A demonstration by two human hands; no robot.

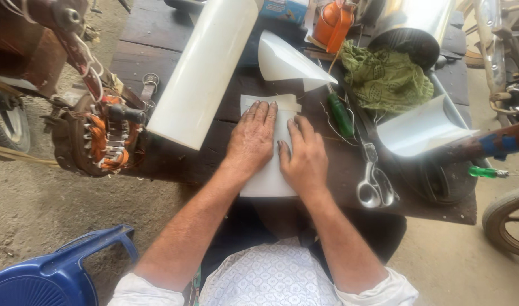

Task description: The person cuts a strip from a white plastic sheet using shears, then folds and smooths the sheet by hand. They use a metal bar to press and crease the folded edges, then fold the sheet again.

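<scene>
I judge this the creasing step: my left hand and right hand lie flat, fingers spread, gripping nothing, pressing the white sheet mid-bench. Next calls for firm, even pressure (scissors wait at three o'clock).

A dark wooden bench carries a white sheet, scissors, green cloth and a white roll.

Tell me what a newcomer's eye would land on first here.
First, the two hands, left hand and right hand, pressed flat side by side on a white sheet at the near edge of the dark wooden table. Next, the big white roll lying at their left, and the scissors at their right.
</scene>
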